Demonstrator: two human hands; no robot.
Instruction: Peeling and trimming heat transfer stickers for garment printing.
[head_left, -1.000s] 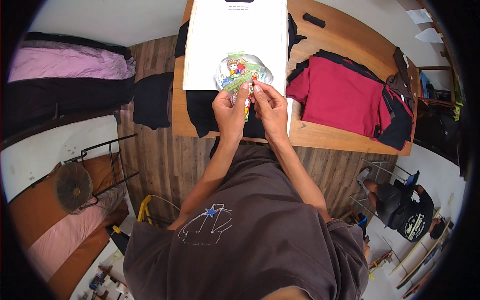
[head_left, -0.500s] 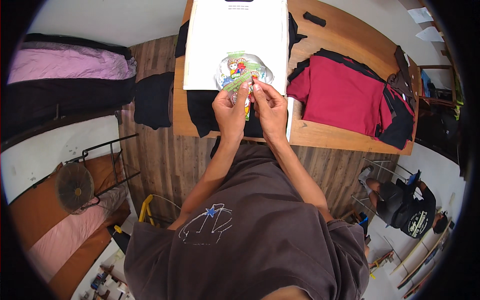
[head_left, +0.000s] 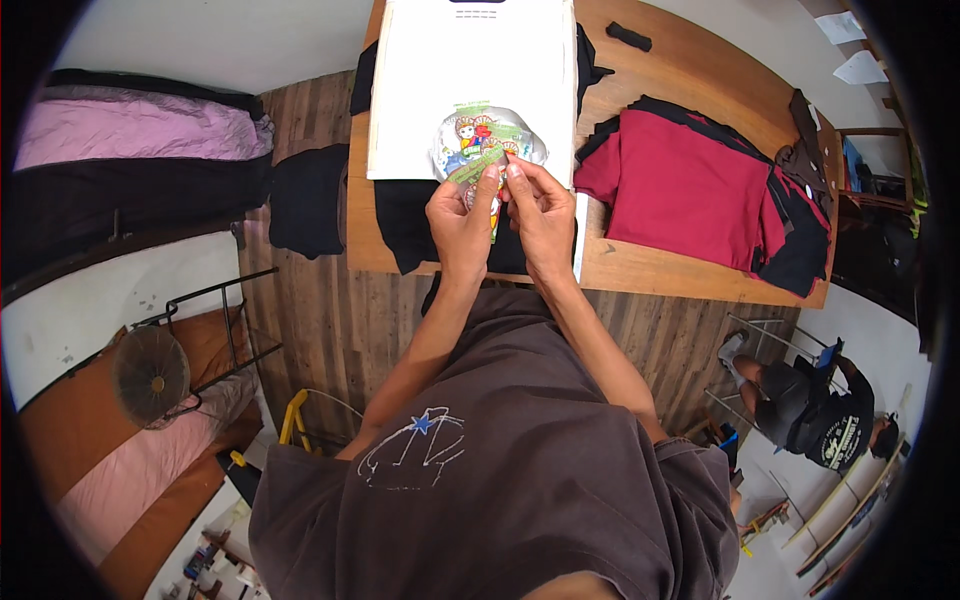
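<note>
My left hand point(head_left: 462, 222) and my right hand point(head_left: 541, 212) are raised together over the near edge of a wooden table point(head_left: 690, 270). Both pinch the lower edge of a round, colourful printed transfer sheet point(head_left: 482, 142) with a cartoon figure on it. The sheet hangs above a large white board point(head_left: 470, 70) that lies on a black garment point(head_left: 408, 222) spread across the table. Fingertips of both hands meet at the sheet's bottom, partly hiding it.
A red and black shirt point(head_left: 690, 185) lies flat on the table's right half. Another dark garment point(head_left: 308, 198) hangs off the table's left side. A fan point(head_left: 150, 375) and metal rack stand lower left. Another person point(head_left: 815, 410) sits at the lower right.
Both hands keep their pinch on the sheet, with only small finger shifts at its lower edge. Nothing else has moved.
</note>
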